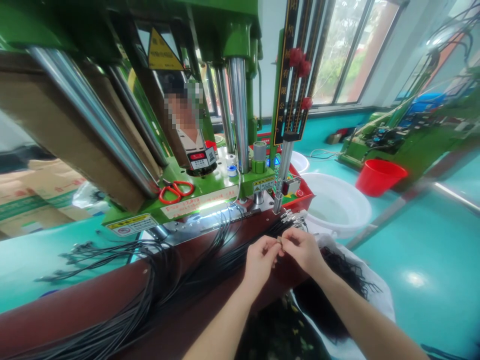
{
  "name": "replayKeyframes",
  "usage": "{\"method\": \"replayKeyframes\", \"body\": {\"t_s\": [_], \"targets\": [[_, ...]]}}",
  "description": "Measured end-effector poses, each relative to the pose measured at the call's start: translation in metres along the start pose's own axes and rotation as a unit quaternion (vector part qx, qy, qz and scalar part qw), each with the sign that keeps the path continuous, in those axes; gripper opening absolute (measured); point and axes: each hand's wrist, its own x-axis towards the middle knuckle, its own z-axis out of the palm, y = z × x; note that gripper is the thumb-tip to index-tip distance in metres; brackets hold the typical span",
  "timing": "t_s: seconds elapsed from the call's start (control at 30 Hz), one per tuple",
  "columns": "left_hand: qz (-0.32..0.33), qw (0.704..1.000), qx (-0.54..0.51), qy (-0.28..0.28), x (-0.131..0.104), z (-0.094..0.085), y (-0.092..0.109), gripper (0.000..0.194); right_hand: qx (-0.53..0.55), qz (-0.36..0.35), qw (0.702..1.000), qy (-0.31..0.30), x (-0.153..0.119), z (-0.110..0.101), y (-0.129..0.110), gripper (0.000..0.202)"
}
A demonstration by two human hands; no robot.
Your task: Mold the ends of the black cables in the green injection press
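Observation:
My left hand [262, 257] and my right hand [303, 252] meet fingertip to fingertip above the front of the machine bench. Both are closed in a pinch around something very small between them, too small to name. Just beneath and behind the hands runs a bundle of black cables [240, 254], lying along the dark red bench edge [93, 295]. Silvery connector ends [294, 218] of the cables gather right beyond my right hand. Beside my right forearm, a white sack [378, 300] holds a mass of short black cable pieces [347, 272].
A green press [210, 192] with steel columns stands ahead, red-handled scissors [176, 192] on its bed. More cables with plugs [75, 257] hang at left. A white tub [333, 200] and a red bucket [380, 176] stand at right. Someone is partly visible behind the press.

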Motion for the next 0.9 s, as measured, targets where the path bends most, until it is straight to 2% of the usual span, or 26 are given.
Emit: {"method": "replayKeyframes", "body": {"t_s": [0.17, 0.37, 0.5, 0.6, 0.67, 0.73, 0.8, 0.83, 0.9], "targets": [[-0.028, 0.994, -0.108, -0.021, 0.001, -0.001, -0.001, 0.017, 0.156, 0.049, 0.986, -0.023, -0.002, 0.001, 0.002, 0.015], [-0.037, 0.991, -0.129, -0.022, 0.002, -0.001, -0.001, 0.018, 0.231, 0.064, 0.969, -0.054, -0.004, 0.001, 0.008, 0.011], [-0.047, 0.989, -0.137, -0.02, 0.001, -0.003, -0.002, 0.018, 0.294, 0.109, 0.949, -0.023, -0.005, 0.0, 0.013, 0.007], [-0.057, 0.986, -0.155, 0.0, 0.003, -0.006, 0.002, 0.018, 0.324, 0.124, 0.938, -0.014, -0.013, -0.011, 0.014, 0.012], [-0.049, 0.983, -0.173, 0.025, 0.007, -0.009, 0.013, 0.017, 0.286, 0.13, 0.949, -0.033, -0.026, -0.026, 0.02, 0.016], [-0.019, 0.98, -0.191, 0.05, 0.014, -0.009, 0.029, 0.015, 0.185, 0.147, 0.97, -0.061, -0.048, -0.046, 0.039, 0.022], [0.029, 0.979, -0.192, 0.068, 0.024, -0.004, 0.046, 0.014, 0.042, 0.18, 0.978, -0.096, -0.083, -0.066, 0.075, 0.026], [0.055, 0.98, -0.18, 0.069, 0.03, 0.001, 0.054, 0.014, -0.013, 0.205, 0.972, -0.112, -0.105, -0.075, 0.097, 0.025], [0.104, 0.986, -0.12, 0.054, 0.043, 0.015, 0.064, 0.016, -0.15, 0.241, 0.954, -0.1, -0.157, -0.089, 0.143, 0.023]]}}
